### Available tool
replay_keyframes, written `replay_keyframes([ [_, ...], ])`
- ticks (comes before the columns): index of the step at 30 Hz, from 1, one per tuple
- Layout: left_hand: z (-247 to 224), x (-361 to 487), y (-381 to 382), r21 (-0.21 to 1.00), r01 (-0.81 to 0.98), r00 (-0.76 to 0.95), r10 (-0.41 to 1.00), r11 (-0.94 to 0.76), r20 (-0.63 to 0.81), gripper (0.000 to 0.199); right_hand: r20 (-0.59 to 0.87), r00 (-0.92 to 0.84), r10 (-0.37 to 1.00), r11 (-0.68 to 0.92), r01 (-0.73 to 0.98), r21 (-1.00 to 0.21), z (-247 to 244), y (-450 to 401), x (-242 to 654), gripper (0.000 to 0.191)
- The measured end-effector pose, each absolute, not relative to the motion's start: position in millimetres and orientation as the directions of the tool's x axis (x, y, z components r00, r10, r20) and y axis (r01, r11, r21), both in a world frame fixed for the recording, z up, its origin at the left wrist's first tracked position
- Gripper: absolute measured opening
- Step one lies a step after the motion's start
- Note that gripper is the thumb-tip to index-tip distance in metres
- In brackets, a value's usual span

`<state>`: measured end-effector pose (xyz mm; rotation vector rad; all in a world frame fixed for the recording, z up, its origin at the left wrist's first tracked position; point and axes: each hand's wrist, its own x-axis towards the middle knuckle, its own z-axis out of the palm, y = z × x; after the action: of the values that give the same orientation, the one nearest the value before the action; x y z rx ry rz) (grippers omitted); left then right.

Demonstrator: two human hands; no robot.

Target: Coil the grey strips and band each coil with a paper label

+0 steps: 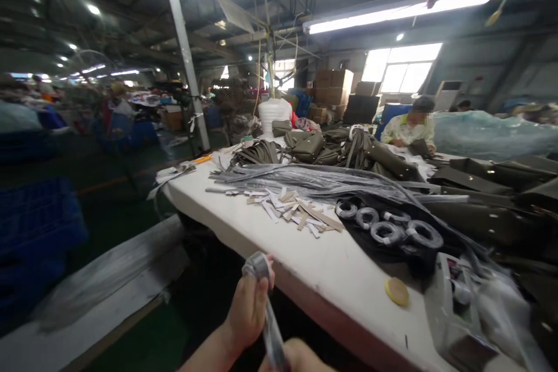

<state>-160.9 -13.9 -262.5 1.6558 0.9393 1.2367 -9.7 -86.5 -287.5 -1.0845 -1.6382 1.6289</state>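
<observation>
My left hand (249, 309) is closed round a small coil of grey strap (257, 264), held up in front of the table's near edge. From the coil the strap runs down to my right hand (300, 356), which grips it at the bottom of the view and is partly cut off. On the table, several rolled grey straps (385, 232) lie on a black cloth (368, 247). A long bundle of grey straps (314, 177) stretches behind them, with loose white and tan strips (296, 209) in front of it.
A yellow disc (396, 292) and a grey box of small items (457, 302) stand at the right of the white table (244, 226). Dark olive bags (488, 186) are heaped behind. A co-worker (410, 125) sits across the table. Blue crates (39, 232) are at left.
</observation>
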Motion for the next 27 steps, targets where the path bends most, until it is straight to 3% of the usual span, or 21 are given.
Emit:
replay_keyframes([
  [3, -279, -164, -15, 0.801, 0.318, 0.478, 0.815, -0.507, 0.326, 0.051, -0.107, -0.360, 0.927, -0.080, 0.091, -0.993, -278, -80, 18, 0.052],
  [5, -285, -161, -18, 0.792, 0.390, 0.558, 0.805, -0.470, 0.203, 0.050, -0.063, -0.196, 0.979, -0.007, 0.275, -0.961, -271, -69, 36, 0.043],
  [7, -286, -156, -20, 0.865, 0.399, 0.573, 0.819, -0.305, 0.025, 0.057, 0.126, -0.032, 0.991, 0.125, 0.507, -0.853, -267, -61, 47, 0.024],
  [9, -283, -152, -21, 0.950, 0.311, 0.594, 0.785, -0.025, -0.174, 0.064, 0.290, -0.042, 0.956, 0.256, 0.604, -0.755, -268, -59, 49, 0.034],
  [11, -275, -151, -23, 0.951, 0.163, 0.676, 0.672, 0.263, -0.302, 0.067, 0.318, -0.165, 0.934, 0.353, 0.575, -0.738, -274, -61, 42, 0.049],
  [13, -264, -152, -25, 0.893, 0.021, 0.770, 0.562, 0.450, -0.301, 0.066, 0.272, -0.228, 0.935, 0.353, 0.523, -0.776, -285, -65, 27, 0.048],
  [15, -253, -153, -25, 0.854, -0.138, 0.771, 0.596, 0.502, -0.226, 0.063, 0.160, -0.238, 0.958, 0.258, 0.470, -0.844, -296, -70, 8, 0.029],
  [16, -248, -154, -23, 0.858, -0.226, 0.714, 0.678, 0.461, -0.176, 0.061, 0.075, -0.269, 0.960, 0.188, 0.423, -0.887, -299, -74, -1, 0.021],
  [18, -242, -157, -18, 0.925, -0.324, 0.466, 0.884, 0.198, -0.026, 0.057, -0.086, -0.418, 0.904, 0.047, 0.299, -0.953, -300, -85, -16, 0.027],
  [20, -244, -162, -11, 0.973, -0.145, 0.228, 0.951, -0.177, 0.207, 0.057, -0.143, -0.564, 0.813, -0.061, 0.162, -0.985, -292, -96, -19, 0.034],
  [21, -248, -165, -8, 0.944, 0.009, 0.201, 0.925, -0.331, 0.322, 0.060, -0.135, -0.591, 0.795, -0.095, 0.098, -0.991, -287, -100, -16, 0.037],
  [22, -252, -168, -6, 0.883, 0.149, 0.247, 0.882, -0.444, 0.401, 0.065, -0.115, -0.582, 0.805, -0.109, 0.045, -0.993, -280, -101, -10, 0.039],
  [24, -261, -171, -5, 0.772, 0.308, 0.435, 0.803, -0.557, 0.406, 0.072, -0.079, -0.464, 0.882, -0.085, 0.009, -0.996, -270, -94, 10, 0.045],
  [27, -270, -170, -11, 0.818, 0.344, 0.632, 0.758, -0.462, 0.162, 0.070, 0.024, -0.164, 0.986, 0.072, 0.292, -0.954, -264, -69, 43, 0.041],
])
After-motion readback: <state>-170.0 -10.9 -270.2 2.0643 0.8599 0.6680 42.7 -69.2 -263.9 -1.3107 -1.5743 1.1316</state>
